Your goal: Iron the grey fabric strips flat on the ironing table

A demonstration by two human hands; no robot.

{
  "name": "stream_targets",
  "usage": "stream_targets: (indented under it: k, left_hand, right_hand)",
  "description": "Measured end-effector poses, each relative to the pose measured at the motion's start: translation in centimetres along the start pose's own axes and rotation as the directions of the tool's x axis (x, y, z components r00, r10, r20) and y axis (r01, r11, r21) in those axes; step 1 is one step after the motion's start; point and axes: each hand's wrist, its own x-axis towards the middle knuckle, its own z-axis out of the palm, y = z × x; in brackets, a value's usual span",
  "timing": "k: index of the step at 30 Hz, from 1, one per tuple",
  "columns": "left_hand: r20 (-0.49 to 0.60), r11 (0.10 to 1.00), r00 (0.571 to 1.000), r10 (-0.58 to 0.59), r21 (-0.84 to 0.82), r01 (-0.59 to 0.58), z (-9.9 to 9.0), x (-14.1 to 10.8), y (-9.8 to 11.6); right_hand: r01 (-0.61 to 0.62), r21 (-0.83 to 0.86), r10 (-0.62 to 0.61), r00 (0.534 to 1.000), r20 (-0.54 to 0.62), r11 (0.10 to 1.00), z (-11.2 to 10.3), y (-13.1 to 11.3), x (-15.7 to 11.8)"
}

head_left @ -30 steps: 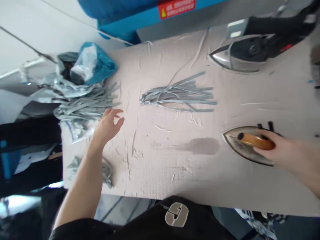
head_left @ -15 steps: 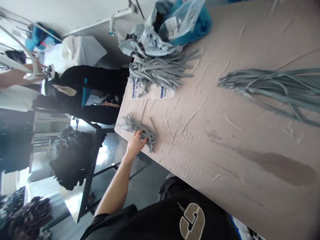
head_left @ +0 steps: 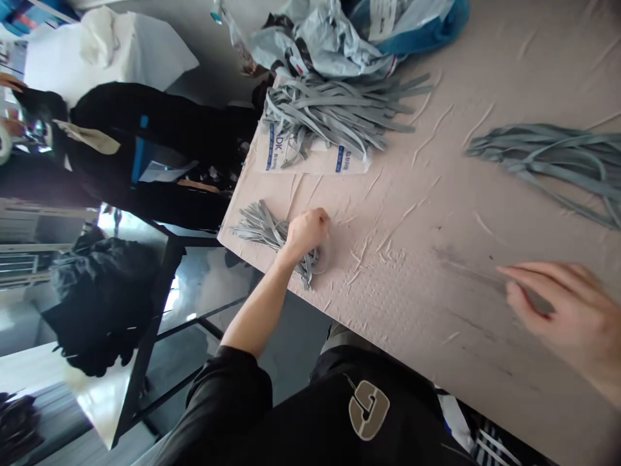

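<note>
My left hand [head_left: 306, 232] is closed in a fist above the near-left bundle of grey fabric strips [head_left: 262, 224]. Whatever its fingers pinch is hidden, though a faint pale loop blurs just right of the knuckles. The bundle's looped end shows below my wrist, and its loose ends fan out toward the table corner. At the right, my right hand [head_left: 565, 307] hovers over the table with a gap between thumb and fingers and holds nothing. Beyond it lies a longer bundle of grey strips [head_left: 553, 152].
A pile of grey strips [head_left: 334, 113] rests on a white printed bag [head_left: 317, 162] at the table's far-left side, beside crumpled plastic bags [head_left: 334, 39]. Loose threads are scattered over the tabletop [head_left: 412, 310]. Another person's hand [head_left: 12, 123] shows at far left, near dark fabric [head_left: 165, 129].
My left hand has risen off the looped end of the bundle, moved up and right, and closed. My right hand has come into view at the right. The view has shifted.
</note>
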Motion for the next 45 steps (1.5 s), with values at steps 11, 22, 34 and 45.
stream_targets:
  k: [11,22,34,45]
  left_hand:
    - [-0.142,0.257,0.425,0.894,-0.613,-0.747,-5.0,-12.4,15.6]
    - [0.116,0.668,0.658,0.744,-0.156,-0.728,8.0,-8.1,10.1]
    - [0.028,0.851,0.859,0.512,-0.153,-0.503,13.0,-16.1,13.6]
    - [-0.112,0.826,0.82,0.561,0.02,-0.563,16.7,-17.0,15.3]
  right_hand:
    - [-0.209,0.718,0.097,0.976,0.194,0.664,1.8,-14.4,1.5]
    - [-0.523,0.843,0.888,0.438,0.139,0.126,3.6,-1.1,-9.8]
    - [-0.533,0.459,0.653,0.743,-0.149,0.711,1.9,-2.9,-11.9]
    - [-0.084,0.229,0.045,0.984,0.171,0.97,7.0,-4.1,-4.5]
